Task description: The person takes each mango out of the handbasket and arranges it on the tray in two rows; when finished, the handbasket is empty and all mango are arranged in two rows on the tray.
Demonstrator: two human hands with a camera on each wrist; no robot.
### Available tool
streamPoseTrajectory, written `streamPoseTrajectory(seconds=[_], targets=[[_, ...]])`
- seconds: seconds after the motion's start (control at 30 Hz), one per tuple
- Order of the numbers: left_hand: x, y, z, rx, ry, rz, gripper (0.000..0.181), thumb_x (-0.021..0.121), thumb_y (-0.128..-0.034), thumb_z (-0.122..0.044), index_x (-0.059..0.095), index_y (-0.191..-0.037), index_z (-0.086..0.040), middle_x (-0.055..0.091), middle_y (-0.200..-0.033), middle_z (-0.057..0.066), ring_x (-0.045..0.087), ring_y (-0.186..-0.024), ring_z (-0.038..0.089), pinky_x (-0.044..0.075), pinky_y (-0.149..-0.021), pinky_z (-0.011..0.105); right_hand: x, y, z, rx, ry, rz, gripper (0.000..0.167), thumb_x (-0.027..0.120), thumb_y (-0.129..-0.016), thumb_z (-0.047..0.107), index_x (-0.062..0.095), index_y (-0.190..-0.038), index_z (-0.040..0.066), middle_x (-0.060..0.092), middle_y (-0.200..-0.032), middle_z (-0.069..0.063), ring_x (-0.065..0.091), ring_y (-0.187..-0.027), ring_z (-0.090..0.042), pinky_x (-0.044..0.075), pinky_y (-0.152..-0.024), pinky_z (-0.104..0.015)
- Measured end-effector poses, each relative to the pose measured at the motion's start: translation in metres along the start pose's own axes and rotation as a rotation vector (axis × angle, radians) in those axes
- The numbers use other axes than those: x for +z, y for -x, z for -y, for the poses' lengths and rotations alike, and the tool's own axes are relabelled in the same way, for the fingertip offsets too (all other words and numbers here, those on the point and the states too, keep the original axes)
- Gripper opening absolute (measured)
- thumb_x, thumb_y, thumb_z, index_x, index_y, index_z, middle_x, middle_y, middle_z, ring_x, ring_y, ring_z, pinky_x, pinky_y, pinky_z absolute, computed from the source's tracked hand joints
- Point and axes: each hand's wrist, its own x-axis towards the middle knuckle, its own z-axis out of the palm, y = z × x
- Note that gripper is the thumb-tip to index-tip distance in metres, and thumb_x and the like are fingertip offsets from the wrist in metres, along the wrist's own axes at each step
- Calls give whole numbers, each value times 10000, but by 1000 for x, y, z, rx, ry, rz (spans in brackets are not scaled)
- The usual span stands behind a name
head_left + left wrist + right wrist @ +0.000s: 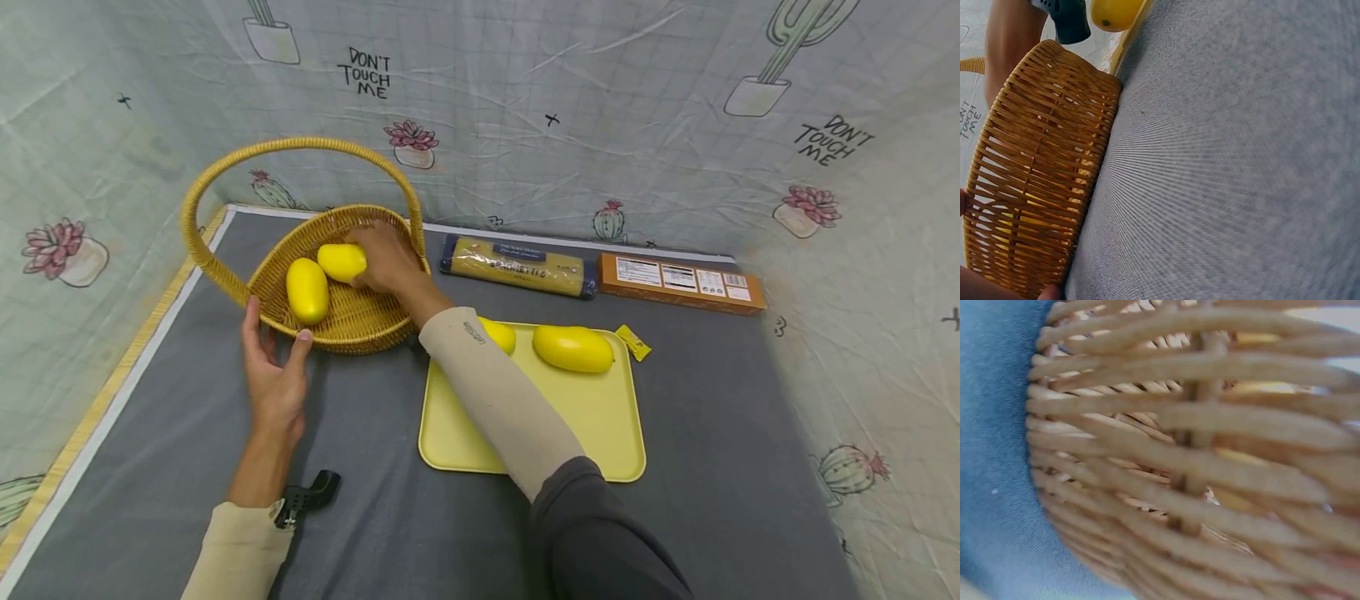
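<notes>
A wicker basket [375, 321] with a tall hoop handle stands at the back left. Inside it lies a yellow mango [307, 292]. Beside that one, my right hand [386, 258] grips a second mango [342, 262] by its right end, low in the basket; its fingertips are partly hidden. My left hand [276, 383] touches the basket's near left side with fingers extended and thumb spread apart. The left wrist view shows the woven wall [1041, 169] close up, with yellow behind the gaps. Wicker strands [1210, 456] fill much of the right wrist view.
Right of the basket, a yellow tray [600, 425] carries a mango [573, 348] and another [498, 335] partly behind my right forearm. A spaghetti packet [517, 267], an orange-brown box [682, 283] and a small yellow sachet [633, 342] lie near the back and right. A patterned cloth hangs behind.
</notes>
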Motion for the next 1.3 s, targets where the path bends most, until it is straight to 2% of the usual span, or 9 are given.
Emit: streamPoseTrajectory(seconds=[0.1,0.23,0.43,0.6,0.7,0.83,1.0,1.3], targets=[[0,0,0,-10,-2,-2,849,646,-1038,-44,217,-1693,-372,92,-1779,-128,110,-1635,187,254,-1306,481,-1,5,0,-8,26,8,667,846,-924,361,584,-1525,236,588,-1535,59,364,-1553,-186,321,-1257,-308],[1,0,0,-14,-3,-6,853,644,-1035,-33,218,-1694,-369,92,-1778,-136,110,-1635,183,256,-1308,474,-3,14,1,-13,34,5,678,844,-925,370,579,-1532,226,591,-1539,45,322,-1592,-191,323,-1268,-319],[2,0,1,-11,-2,-4,856,652,-1030,-31,222,-1695,-358,101,-1778,-128,120,-1634,187,254,-1309,478,-4,30,1,-32,13,-52,705,853,-916,382,570,-1544,231,556,-1545,-8,478,-1446,-189,437,-1154,-329],[3,0,0,-11,12,-3,850,648,-1031,-29,229,-1692,-363,104,-1775,-133,113,-1629,182,246,-1309,490,-7,43,5,-47,-45,-95,710,850,-919,382,566,-1552,228,529,-1592,-41,488,-1455,-210,454,-1140,-341],[3,0,0,-11,5,-5,841,646,-1034,-38,239,-1685,-379,108,-1771,-147,115,-1623,177,245,-1309,491,-9,52,7,-77,-59,-122,725,850,-919,388,558,-1559,215,550,-1542,-52,530,-1376,-199,467,-1101,-323],[3,-1,0,-4,2,0,830,645,-1038,-51,244,-1680,-393,115,-1764,-165,111,-1624,173,241,-1310,491,-13,65,8,-121,-73,-173,739,856,-912,397,557,-1559,204,564,-1386,-35,564,-1175,-161,486,-1015,-294],[3,0,0,0,13,-1,835,638,-1036,-31,246,-1682,-386,123,-1765,-161,105,-1629,171,250,-1309,483,-18,84,10,-143,-111,-226,740,867,-903,385,564,-1552,201,567,-1365,-27,565,-1192,-154,489,-1033,-302],[3,0,-1,-5,3,-9,830,639,-1039,-39,248,-1678,-396,128,-1764,-167,107,-1630,160,257,-1307,493,-29,119,8,-183,-164,-269,737,869,-908,333,556,-1560,189,564,-1410,-37,561,-1247,-171,479,-1055,-325]])
